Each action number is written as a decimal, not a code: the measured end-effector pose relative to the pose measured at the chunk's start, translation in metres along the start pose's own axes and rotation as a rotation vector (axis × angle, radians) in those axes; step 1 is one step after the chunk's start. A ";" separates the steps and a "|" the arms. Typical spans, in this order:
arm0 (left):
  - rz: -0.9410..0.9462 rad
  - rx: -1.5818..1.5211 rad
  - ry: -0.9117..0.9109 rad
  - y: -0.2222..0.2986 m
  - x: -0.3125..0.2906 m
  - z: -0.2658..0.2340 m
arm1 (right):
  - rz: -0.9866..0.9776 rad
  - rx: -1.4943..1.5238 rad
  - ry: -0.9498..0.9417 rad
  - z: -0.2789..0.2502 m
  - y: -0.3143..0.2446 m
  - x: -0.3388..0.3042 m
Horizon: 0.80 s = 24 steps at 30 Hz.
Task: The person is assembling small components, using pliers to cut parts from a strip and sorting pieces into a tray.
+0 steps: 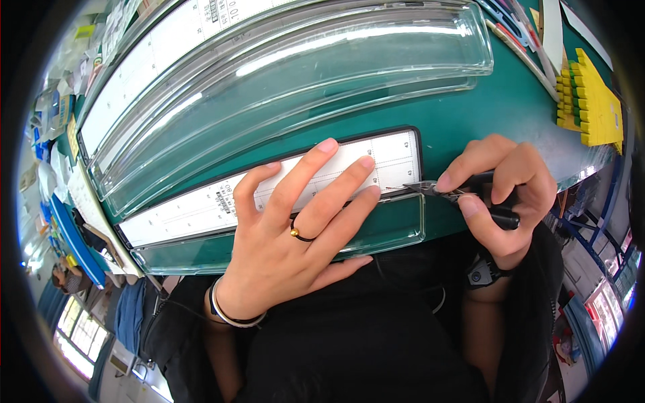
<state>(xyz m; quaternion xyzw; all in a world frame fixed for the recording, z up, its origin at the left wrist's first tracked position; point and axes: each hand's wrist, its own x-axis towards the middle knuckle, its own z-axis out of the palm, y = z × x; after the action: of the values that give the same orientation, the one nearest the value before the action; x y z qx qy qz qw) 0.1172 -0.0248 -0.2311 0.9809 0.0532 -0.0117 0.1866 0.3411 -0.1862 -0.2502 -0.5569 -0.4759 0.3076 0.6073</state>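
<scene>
A long, narrow white panel (393, 153) with a black rim and a printed dotted grid lies aslant in front of me. My left hand (285, 232) is spread on it, fingers apart and fingertips on its face. Wrapped round the black handles of small pliers (505, 217) is my right hand (500, 191). The jaws of these pliers reach the panel's lower right corner, close to a small dark mark on the white face. Along the panel's near side lies a clear plastic cover (423, 221), partly hidden under my left hand.
Larger clear plastic covers (376, 60) lie beyond on the green table mat (450, 127). Another white panel (171, 43) is behind them. A yellow comb-like block (601, 104) stands at the right, with pens and blue-handled tools (507, 23) at the far right.
</scene>
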 end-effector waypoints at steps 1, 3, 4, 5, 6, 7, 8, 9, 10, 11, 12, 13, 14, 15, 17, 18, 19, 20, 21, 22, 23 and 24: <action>-0.001 0.000 0.000 0.000 0.000 0.001 | 0.015 0.017 0.023 0.001 0.000 0.000; 0.019 -0.016 0.028 -0.001 0.001 0.001 | 0.032 0.030 0.048 0.001 -0.002 0.000; 0.020 -0.017 0.029 -0.001 0.002 0.001 | 0.021 0.029 0.052 0.000 -0.002 0.000; 0.018 -0.018 0.026 -0.001 0.001 0.001 | 0.008 0.031 0.054 -0.001 -0.002 0.000; 0.015 -0.020 0.023 -0.001 0.001 0.000 | 0.007 0.034 0.052 -0.001 -0.002 -0.001; 0.013 -0.018 0.023 -0.001 0.001 0.000 | 0.030 0.026 0.049 -0.001 -0.003 -0.001; 0.012 -0.021 0.024 -0.001 0.001 0.001 | 0.055 0.015 0.047 -0.001 -0.004 -0.001; 0.011 -0.024 0.025 -0.001 0.001 0.001 | 0.055 0.015 0.046 -0.002 -0.003 -0.001; 0.010 -0.024 0.026 -0.001 0.001 0.001 | 0.029 0.012 0.029 -0.003 -0.002 -0.001; 0.014 -0.026 0.027 -0.001 0.001 0.001 | 0.002 0.011 0.010 -0.004 -0.001 0.000; 0.018 -0.028 0.027 -0.002 0.001 0.001 | 0.001 0.011 0.008 -0.003 -0.001 0.000; 0.016 -0.028 0.029 -0.001 0.001 0.001 | 0.020 0.005 0.015 -0.003 -0.002 -0.001; 0.015 -0.038 0.037 -0.001 0.001 0.001 | 0.039 -0.001 0.023 -0.002 -0.003 -0.001; 0.015 -0.047 0.046 -0.001 0.002 0.001 | 0.038 -0.001 0.023 -0.002 -0.003 -0.001; 0.014 -0.072 0.051 -0.002 0.001 0.001 | 0.021 -0.020 0.019 -0.001 -0.003 -0.001; 0.013 -0.096 0.054 -0.003 0.001 0.001 | 0.019 -0.020 0.019 -0.001 -0.004 0.000; 0.014 -0.095 0.055 -0.004 0.001 0.002 | 0.030 -0.029 0.020 -0.001 -0.005 0.000; 0.020 -0.131 0.077 -0.005 0.000 0.004 | 0.040 -0.039 0.021 -0.001 -0.005 0.000; 0.026 -0.166 0.100 -0.006 -0.001 0.005 | 0.039 -0.040 0.023 -0.002 -0.005 0.000; 0.028 -0.165 0.101 -0.005 0.000 0.004 | 0.043 -0.031 0.017 -0.002 -0.005 0.000; 0.019 -0.166 0.089 -0.004 0.000 0.003 | 0.047 -0.023 0.011 -0.002 -0.005 0.000; 0.010 -0.166 0.077 -0.004 0.000 0.003 | 0.045 -0.025 0.012 -0.002 -0.005 0.001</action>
<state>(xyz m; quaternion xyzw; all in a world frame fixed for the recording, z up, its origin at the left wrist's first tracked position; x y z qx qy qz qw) 0.1173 -0.0221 -0.2351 0.9620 0.0563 0.0313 0.2653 0.3423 -0.1870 -0.2454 -0.5768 -0.4632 0.3121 0.5961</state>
